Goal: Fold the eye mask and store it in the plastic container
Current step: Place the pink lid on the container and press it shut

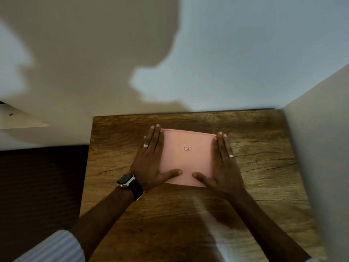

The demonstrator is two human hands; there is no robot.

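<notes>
A pink square plastic container [187, 159] with its lid on lies on the wooden table [188, 214]. A small red-framed label sits at the lid's centre. My left hand [151, 159] presses flat against the container's left side, thumb resting on the lid near the front edge. My right hand [224, 163] mirrors it on the right side, its thumb also on the lid. The container is held between both hands. No eye mask is visible; the closed lid hides the inside.
The table stands in a corner, with a pale wall [207, 53] behind and a white panel [317, 148] along its right edge. Dark floor [37, 186] lies to the left. A white ledge [20, 120] juts out at far left.
</notes>
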